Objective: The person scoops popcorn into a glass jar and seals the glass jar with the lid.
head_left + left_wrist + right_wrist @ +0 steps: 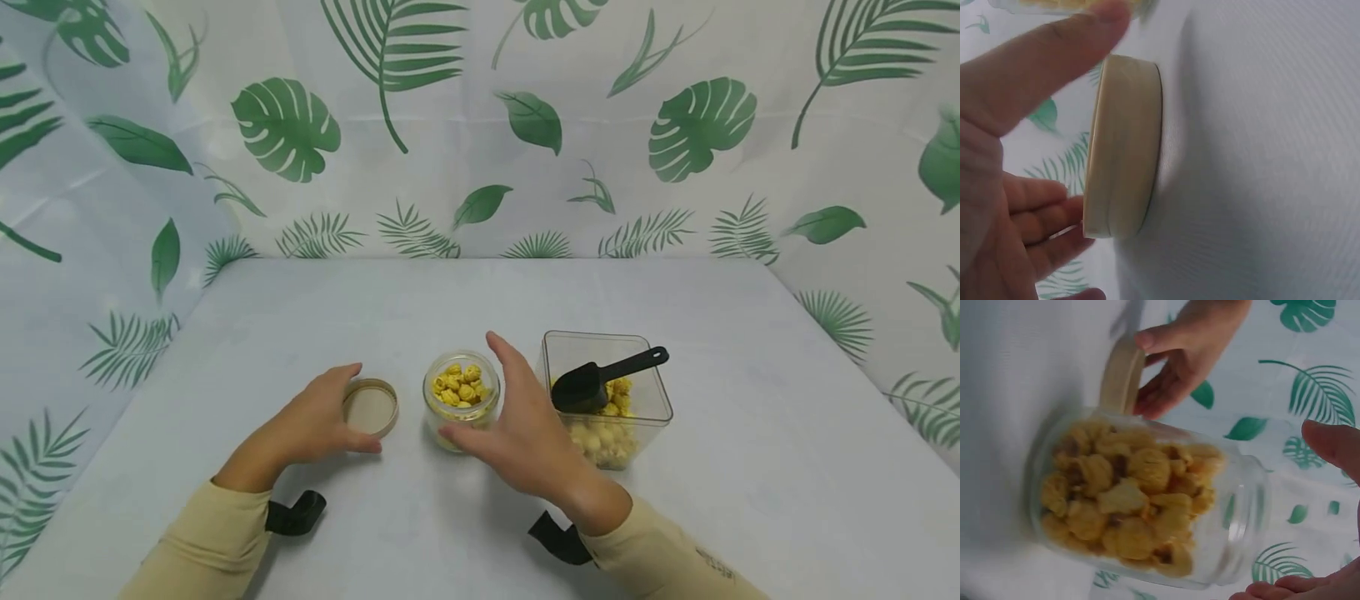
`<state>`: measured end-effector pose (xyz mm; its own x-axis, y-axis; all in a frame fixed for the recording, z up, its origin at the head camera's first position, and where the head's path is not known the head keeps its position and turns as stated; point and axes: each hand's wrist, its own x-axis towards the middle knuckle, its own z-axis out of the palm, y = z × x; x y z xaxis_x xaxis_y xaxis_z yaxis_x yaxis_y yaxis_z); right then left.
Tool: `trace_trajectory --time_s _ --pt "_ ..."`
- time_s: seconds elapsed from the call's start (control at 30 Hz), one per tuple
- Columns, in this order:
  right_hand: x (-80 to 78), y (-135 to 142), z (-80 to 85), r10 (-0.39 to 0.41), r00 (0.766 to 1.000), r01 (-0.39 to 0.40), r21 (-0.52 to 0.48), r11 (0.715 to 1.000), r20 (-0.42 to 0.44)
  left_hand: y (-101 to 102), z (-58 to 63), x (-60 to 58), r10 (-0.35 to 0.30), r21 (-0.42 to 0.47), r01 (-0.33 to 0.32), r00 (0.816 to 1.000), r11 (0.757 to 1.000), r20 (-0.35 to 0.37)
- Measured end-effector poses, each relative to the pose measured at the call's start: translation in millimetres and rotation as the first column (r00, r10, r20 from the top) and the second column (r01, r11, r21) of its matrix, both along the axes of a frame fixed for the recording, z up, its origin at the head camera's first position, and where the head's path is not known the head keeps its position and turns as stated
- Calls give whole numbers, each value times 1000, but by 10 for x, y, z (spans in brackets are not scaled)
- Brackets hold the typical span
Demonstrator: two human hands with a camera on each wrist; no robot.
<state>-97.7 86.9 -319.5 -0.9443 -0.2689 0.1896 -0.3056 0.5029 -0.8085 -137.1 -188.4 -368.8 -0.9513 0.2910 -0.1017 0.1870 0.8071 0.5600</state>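
Note:
A round beige lid (372,408) lies on the table at the left, its hollow side up. My left hand (318,423) is spread around it, thumb on the near side and fingers behind; in the left wrist view the fingertips come close to the lid (1125,150), and contact is unclear. To its right stands an uncapped clear jar (437,423) partly filled with yellow popcorn (1132,500). My right hand (525,429) reaches around the jar's right side with thumb and fingers apart. A gap shows between it and the jar in the right wrist view.
Right of the jar stands a clear square container (654,404) of popcorn, with a black scoop (581,390) lying across its top. A white cloth covers the table (480,300), and a leaf-printed curtain (450,167) hangs behind and at both sides.

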Motion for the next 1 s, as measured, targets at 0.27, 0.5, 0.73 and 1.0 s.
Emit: trace_trajectory --time_s 0.27,0.5,0.73,1.0 --pt "-91 -118 -188 -87 994 87 -2 996 59 -29 -46 -1 7 -83 -6 1000 997 6" --pt "-174 -182 -284 -117 993 117 -32 993 22 20 -54 -16 17 -82 -18 1000 996 -14" --pt "-292 -230 -324 -113 993 115 -55 992 42 68 -32 -52 24 -22 -25 998 999 -64" --pt "-331 -276 -342 -109 993 113 -92 989 54 117 103 -62 4 32 0 991 999 -133"
